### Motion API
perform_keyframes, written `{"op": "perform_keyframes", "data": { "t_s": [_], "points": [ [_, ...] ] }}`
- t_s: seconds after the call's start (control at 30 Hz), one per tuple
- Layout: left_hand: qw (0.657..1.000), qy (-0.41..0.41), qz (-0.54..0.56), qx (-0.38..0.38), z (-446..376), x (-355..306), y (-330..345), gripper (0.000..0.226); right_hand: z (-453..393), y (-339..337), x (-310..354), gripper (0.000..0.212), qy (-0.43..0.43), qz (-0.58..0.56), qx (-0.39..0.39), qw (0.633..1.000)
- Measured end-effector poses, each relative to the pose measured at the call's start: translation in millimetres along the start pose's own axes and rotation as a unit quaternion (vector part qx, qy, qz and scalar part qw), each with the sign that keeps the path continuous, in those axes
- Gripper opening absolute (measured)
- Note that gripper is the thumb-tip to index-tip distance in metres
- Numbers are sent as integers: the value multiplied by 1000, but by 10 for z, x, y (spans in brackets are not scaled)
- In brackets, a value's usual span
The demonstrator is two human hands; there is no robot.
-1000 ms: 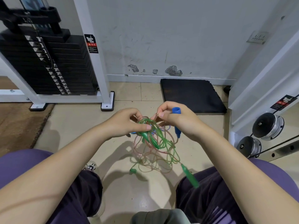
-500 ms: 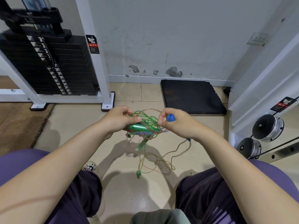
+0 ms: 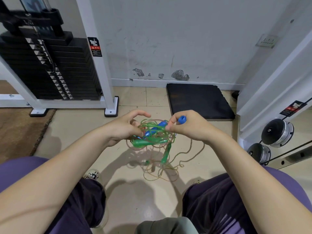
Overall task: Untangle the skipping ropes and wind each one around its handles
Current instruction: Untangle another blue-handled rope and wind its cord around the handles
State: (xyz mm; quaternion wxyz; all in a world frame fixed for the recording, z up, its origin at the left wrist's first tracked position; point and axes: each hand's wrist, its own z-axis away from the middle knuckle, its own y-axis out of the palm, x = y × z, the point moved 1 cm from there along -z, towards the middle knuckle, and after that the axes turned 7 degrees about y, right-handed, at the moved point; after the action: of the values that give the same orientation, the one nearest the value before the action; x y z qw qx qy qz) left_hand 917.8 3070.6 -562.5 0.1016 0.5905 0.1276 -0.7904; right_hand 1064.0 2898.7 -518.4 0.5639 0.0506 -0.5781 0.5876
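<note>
- Tangle of skipping ropes (image 3: 152,132) was held in the air between both hands, above the floor (image 3: 81,132) and in front of the knees.
- Green rope (image 3: 152,123) looped in several coils through the top of the tangle; a pinkish clear rope (image 3: 133,147) ran round its lower edge; a thin tan rope (image 3: 190,152) trailed down to the floor at the right and lay there in loose loops.
- One green handle (image 3: 141,143) lay roughly level at the bottom left of the tangle; a second green handle (image 3: 166,153) hung down, tilted, below it.
- One blue handle (image 3: 154,130) sat slantwise inside the coils.
- Right hand (image 3: 189,127): grip closed round a second blue handle (image 3: 182,119), whose end stuck out above the fist; thumb and forefinger met at the tangle's right edge.
- Left hand (image 3: 125,127): grip pinched on the left side of the tangle; forefinger arched over the top, apart from the cords.
- Which rope joined which handle could not be told.
- Surroundings: black mat (image 3: 199,100) on the floor against the wall (image 3: 168,39), beyond the hands; weight stack (image 3: 50,65) in a white frame at far left; brown carpet (image 3: 18,130) at left; round weight plates (image 3: 276,132) at right.
</note>
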Motion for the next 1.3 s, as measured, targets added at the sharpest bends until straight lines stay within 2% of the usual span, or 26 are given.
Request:
{"op": "perform_keyframes", "data": {
  "t_s": [0.07, 0.17, 0.33, 0.4, 0.47, 0.5, 0.6, 0.77, 0.87, 0.93, 1.03, 1.17, 1.3],
  "points": [
    [999, 15, 32, 27, 11, -9, 27, 51, -4, 20, -11, 13, 5, 43, 15, 999],
    [993, 36, 102, 45, 23, -33, 38, 44, -27, 40, -29, 6, 1, 78, -14, 997],
    [981, 66, 177, 45, 23, -67, 14, 49, -19, 50, -50, 9, -18, -39, -38, 998],
    [985, 60, 159, 40, 15, -76, 20, 46, -2, 66, -31, 9, -30, -102, -32, 994],
    [994, 31, 98, 34, 25, -80, 42, 31, 14, 105, -5, 9, -46, -133, -26, 990],
    [998, 19, 57, 32, 33, -73, 59, 31, 22, 134, 8, 9, -53, -137, -21, 989],
    [997, 36, -72, -15, 13, 2, 99, 60, 35, 218, 25, 6, -66, -147, 5, 987],
    [991, 32, -125, -31, 2, 10, 70, 80, 42, 214, 14, 6, -59, -189, 25, 980],
    [981, 33, -189, -33, 5, -15, 50, 84, 37, 157, 9, 7, -85, -168, -35, 982],
    [979, 27, -198, -42, -3, -24, 51, 84, 23, 143, 6, 8, -90, -168, -83, 978],
    [973, 25, -219, -68, -14, -30, 17, 74, 17, 178, 15, 10, -86, -193, -105, 972],
    [984, 55, -157, -65, 14, 1, 31, 49, -7, 170, -10, 11, -70, -199, -89, 973],
    [996, 42, -59, -61, 12, 7, 32, 46, -24, 178, -20, 13, -70, -194, -50, 977]
  ]
}}
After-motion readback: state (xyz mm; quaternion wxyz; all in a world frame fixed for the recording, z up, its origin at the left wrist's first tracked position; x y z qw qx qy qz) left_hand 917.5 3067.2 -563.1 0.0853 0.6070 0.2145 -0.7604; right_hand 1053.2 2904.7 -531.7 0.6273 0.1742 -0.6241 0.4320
